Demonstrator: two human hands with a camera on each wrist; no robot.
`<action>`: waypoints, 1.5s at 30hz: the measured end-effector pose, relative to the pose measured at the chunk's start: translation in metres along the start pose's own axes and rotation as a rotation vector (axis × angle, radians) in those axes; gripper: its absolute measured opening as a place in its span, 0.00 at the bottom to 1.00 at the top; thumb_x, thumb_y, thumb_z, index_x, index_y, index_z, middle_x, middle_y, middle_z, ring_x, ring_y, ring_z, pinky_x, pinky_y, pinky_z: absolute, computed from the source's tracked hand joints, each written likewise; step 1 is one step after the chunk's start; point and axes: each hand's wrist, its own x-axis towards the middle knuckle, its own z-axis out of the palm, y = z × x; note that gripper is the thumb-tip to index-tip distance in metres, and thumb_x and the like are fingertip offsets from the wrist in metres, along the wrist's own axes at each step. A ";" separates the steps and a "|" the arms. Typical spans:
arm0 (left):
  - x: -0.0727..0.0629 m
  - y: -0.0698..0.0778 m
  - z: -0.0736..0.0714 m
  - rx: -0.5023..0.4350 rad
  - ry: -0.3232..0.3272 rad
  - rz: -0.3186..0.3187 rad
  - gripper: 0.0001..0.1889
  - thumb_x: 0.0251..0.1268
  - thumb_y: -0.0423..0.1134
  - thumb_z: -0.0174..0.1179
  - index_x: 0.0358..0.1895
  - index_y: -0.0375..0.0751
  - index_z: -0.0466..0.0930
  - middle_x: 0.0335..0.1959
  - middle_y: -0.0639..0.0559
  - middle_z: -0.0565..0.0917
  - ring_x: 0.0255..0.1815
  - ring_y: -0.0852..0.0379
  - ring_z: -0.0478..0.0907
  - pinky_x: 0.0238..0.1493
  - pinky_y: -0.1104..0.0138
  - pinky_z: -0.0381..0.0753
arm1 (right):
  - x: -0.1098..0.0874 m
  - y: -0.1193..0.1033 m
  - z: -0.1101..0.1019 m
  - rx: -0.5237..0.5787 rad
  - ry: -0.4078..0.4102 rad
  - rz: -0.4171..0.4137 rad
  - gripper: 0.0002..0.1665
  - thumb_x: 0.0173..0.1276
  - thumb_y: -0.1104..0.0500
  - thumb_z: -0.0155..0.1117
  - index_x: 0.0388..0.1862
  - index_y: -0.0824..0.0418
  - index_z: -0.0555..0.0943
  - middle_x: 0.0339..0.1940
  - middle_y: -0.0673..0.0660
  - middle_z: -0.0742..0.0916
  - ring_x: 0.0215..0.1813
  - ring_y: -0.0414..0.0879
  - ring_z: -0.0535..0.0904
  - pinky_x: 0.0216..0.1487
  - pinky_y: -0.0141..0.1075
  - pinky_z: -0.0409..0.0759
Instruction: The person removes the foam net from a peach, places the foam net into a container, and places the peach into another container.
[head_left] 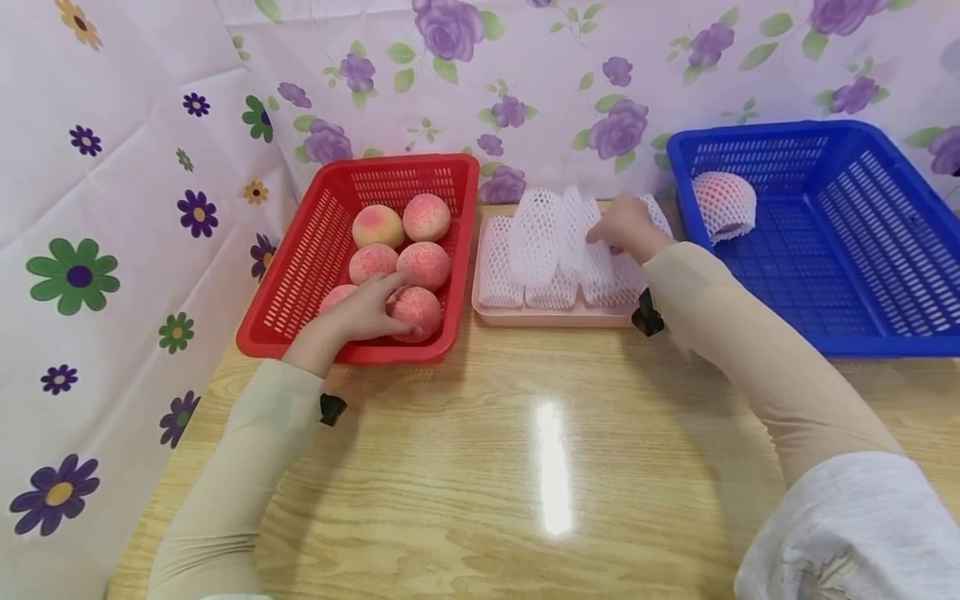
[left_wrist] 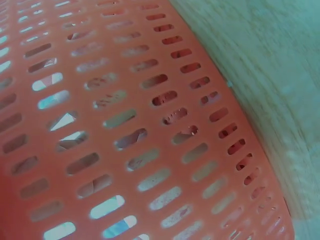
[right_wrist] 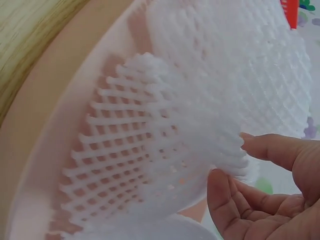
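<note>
In the head view my left hand point(head_left: 362, 313) reaches into the red basket point(head_left: 288, 342), its thumb and fingers curled round the nearest right peach point(head_left: 418, 312). Several other pink and yellow peaches point(head_left: 377, 226) lie beside and behind it. The left wrist view shows only the basket's slotted wall point(left_wrist: 150, 120); the hand is hidden there. My right hand point(head_left: 628, 227) is over the pink tray point(head_left: 540, 317). Up close in the right wrist view, its thumb and fingers pinch the end of a white foam net sleeve point(right_wrist: 200, 100). Several more such sleeves point(head_left: 501, 265) lie in the tray.
To the right stands a blue basket point(head_left: 810, 343), with one peach in a foam net point(head_left: 724, 205) at its left side. Baskets and tray stand along the back of the wooden table point(head_left: 450, 467). Flowered cloth point(head_left: 540, 92) hangs behind and on the left.
</note>
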 end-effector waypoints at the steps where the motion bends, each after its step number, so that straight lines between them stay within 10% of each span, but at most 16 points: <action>1: -0.001 0.001 0.000 0.006 -0.002 -0.006 0.39 0.55 0.45 0.68 0.69 0.47 0.60 0.62 0.38 0.67 0.59 0.43 0.65 0.63 0.45 0.69 | -0.002 -0.001 -0.001 -0.004 -0.003 -0.006 0.29 0.58 0.59 0.66 0.53 0.75 0.70 0.41 0.64 0.77 0.22 0.43 0.75 0.25 0.30 0.77; 8: -0.007 0.005 -0.001 0.016 -0.021 -0.039 0.42 0.57 0.47 0.66 0.73 0.47 0.55 0.64 0.39 0.65 0.60 0.43 0.64 0.64 0.45 0.69 | -0.014 -0.002 -0.010 -0.055 -0.017 -0.031 0.23 0.60 0.54 0.65 0.44 0.71 0.71 0.25 0.56 0.74 0.25 0.46 0.77 0.29 0.32 0.75; 21: -0.016 0.022 -0.011 0.001 0.118 -0.005 0.31 0.60 0.43 0.64 0.65 0.37 0.64 0.57 0.39 0.73 0.55 0.44 0.68 0.61 0.49 0.71 | -0.029 -0.006 -0.027 0.013 -0.084 -0.001 0.35 0.69 0.49 0.56 0.63 0.74 0.65 0.54 0.65 0.76 0.52 0.56 0.77 0.58 0.46 0.77; 29: -0.011 0.053 -0.011 -0.036 0.294 -0.005 0.28 0.59 0.45 0.64 0.60 0.36 0.70 0.58 0.40 0.73 0.58 0.43 0.69 0.60 0.51 0.73 | -0.031 -0.006 -0.038 -0.006 -0.067 -0.030 0.19 0.69 0.48 0.55 0.29 0.63 0.68 0.25 0.54 0.74 0.34 0.47 0.76 0.48 0.39 0.81; 39: -0.006 0.101 0.003 -0.160 0.394 0.058 0.24 0.61 0.44 0.64 0.58 0.39 0.73 0.57 0.44 0.76 0.55 0.47 0.74 0.56 0.55 0.79 | -0.040 -0.010 -0.053 0.139 -0.044 -0.053 0.20 0.66 0.50 0.60 0.43 0.67 0.73 0.35 0.55 0.77 0.34 0.43 0.76 0.52 0.39 0.82; 45: 0.002 0.126 0.009 -0.252 0.433 0.145 0.23 0.61 0.43 0.63 0.58 0.39 0.74 0.57 0.45 0.78 0.54 0.47 0.77 0.56 0.57 0.79 | -0.048 -0.009 -0.068 0.132 -0.059 -0.073 0.33 0.68 0.46 0.57 0.62 0.68 0.72 0.58 0.65 0.77 0.52 0.53 0.77 0.59 0.42 0.78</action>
